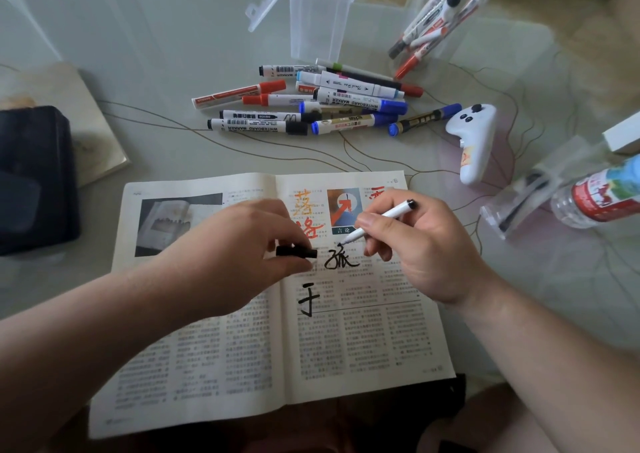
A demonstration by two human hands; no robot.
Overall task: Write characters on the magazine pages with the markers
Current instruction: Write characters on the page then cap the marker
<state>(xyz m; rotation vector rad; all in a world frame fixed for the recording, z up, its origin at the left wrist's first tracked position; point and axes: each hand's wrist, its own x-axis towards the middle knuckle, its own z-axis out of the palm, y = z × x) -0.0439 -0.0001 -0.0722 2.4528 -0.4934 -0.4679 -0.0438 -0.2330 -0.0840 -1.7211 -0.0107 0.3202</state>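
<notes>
An open magazine [242,355] lies on the table near its front edge. Its right page carries orange characters at the top and two black handwritten characters [341,260] lower down. My right hand [422,244] grips a white marker [381,219] with a black tip, the tip touching the page just above the upper black character. My left hand [256,241] rests over the centre fold and pinches the black marker cap [296,252] between thumb and fingers.
A pile of red, blue and black markers [311,102] lies beyond the magazine. Clear plastic boxes [446,12] stand behind, one with more markers. A white controller [472,140], a plastic bottle [599,196], and a dark case [34,178] at the left flank the magazine.
</notes>
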